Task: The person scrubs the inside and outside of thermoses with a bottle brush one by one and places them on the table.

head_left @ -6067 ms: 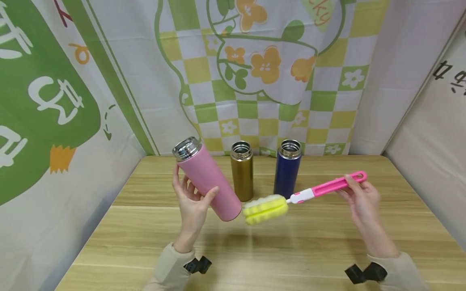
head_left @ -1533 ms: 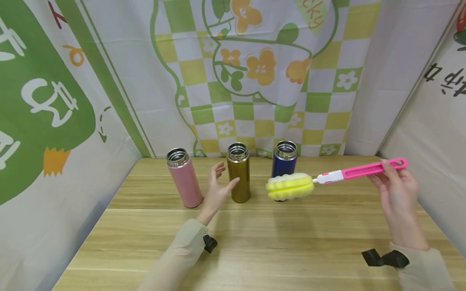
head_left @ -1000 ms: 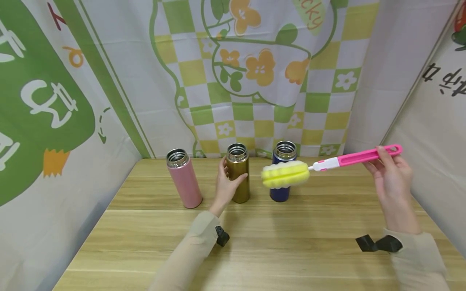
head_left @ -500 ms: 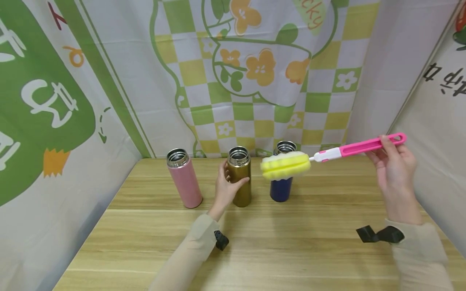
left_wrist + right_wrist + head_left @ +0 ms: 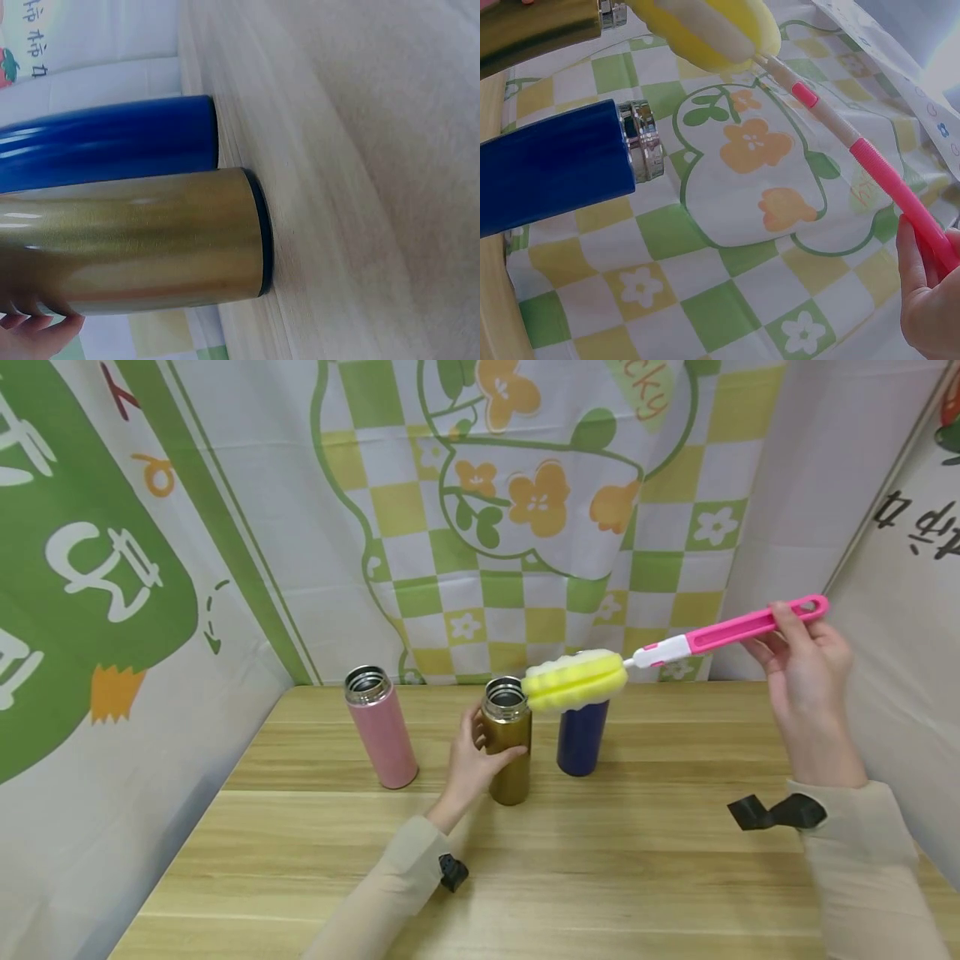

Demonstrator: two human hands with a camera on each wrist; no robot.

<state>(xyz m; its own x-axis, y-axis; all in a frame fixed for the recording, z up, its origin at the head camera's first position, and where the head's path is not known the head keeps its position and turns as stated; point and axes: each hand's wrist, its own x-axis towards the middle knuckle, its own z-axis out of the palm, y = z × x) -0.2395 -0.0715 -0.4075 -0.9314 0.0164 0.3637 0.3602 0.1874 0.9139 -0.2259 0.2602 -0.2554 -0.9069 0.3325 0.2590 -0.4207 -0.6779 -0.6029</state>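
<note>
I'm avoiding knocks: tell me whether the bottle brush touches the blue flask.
Apart: the right wrist view shows patterned curtain between the bottle brush and blue flask.

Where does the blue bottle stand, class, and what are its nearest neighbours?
In the head view, the blue bottle stands on the table just right of the gold bottle, its top largely hidden behind the sponge brush.

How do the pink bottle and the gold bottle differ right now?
The gold bottle has a metallic sheen; the pink bottle looks flatter in finish. The gold bottle is held in the left grip, while nothing holds the pink bottle. In the head view, the gold bottle's mouth appears beside the sponge brush; the pink bottle stands apart from it. Both have uncapped, silver-colored necks.
</note>
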